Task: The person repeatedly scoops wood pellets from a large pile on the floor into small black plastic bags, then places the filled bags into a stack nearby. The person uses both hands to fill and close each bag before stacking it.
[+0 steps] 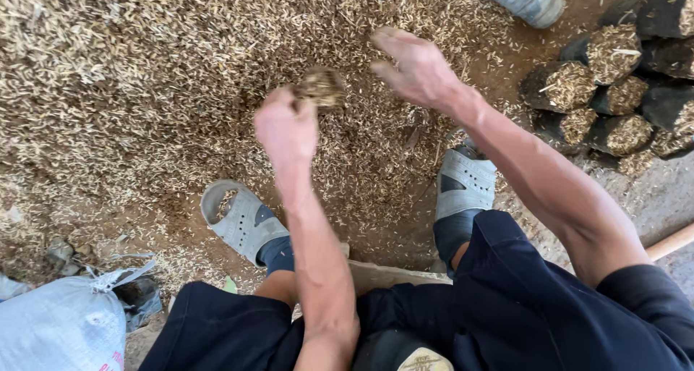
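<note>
Husk and chaff are covering the floor (144, 89) in a pale, loose spread. Person is sitting low, feet in grey sandals (242, 223) planted at the near edge of the spread, both arms reaching forward over it.

Step in hand, as I judge it: gathering the loose mix by the handful. Left hand (287, 129) is closing into a fist around a clump (320, 85) of husk; the clump is sticking out past the knuckles on the far side, clear of the floor. Right hand (416, 67) is hovering beside it, fingers (394, 40) spread and loosely curled, gripping nothing, near the clump but apart from it.

Filled black bags (614, 89) are standing packed together at the right, well apart from both hands. Next move likely calls for a firm grip, since loose husk sheds easily.
</note>
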